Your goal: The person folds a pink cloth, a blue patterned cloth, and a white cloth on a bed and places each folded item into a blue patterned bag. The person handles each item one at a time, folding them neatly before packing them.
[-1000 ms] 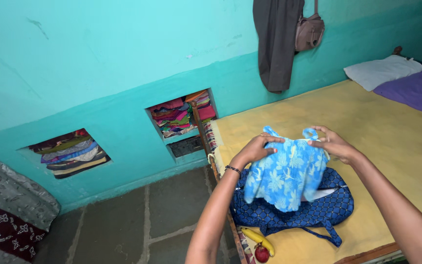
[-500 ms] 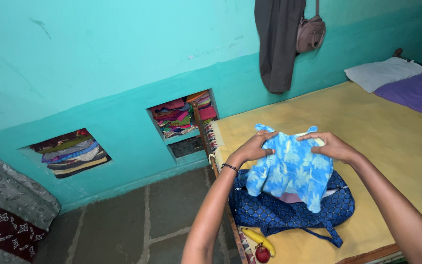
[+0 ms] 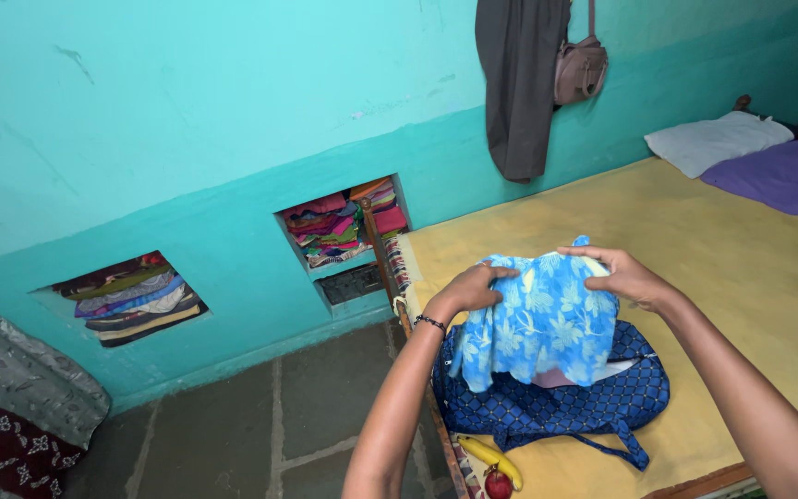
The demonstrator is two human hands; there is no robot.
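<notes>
Two hands are being seen in the lower middle of the frame: one left hand (image 3: 468,288) and one right hand (image 3: 622,273). One light blue flowered garment (image 3: 538,323) is being held between them. One dark blue patterned bag (image 3: 547,402) is being shown beneath it, on one yellow bed cover (image 3: 741,249). Two wall niches are being counted: one at the middle left (image 3: 126,298) and one at centre (image 3: 344,222), each being filled with a stack of folded cloths. One dark garment (image 3: 517,83) and one brown handbag (image 3: 581,69) are being seen hanging at the top. One white pillow (image 3: 715,140) is being shown at the upper right. One banana (image 3: 484,455) and one red fruit (image 3: 498,483) are being seen at the bottom.
</notes>
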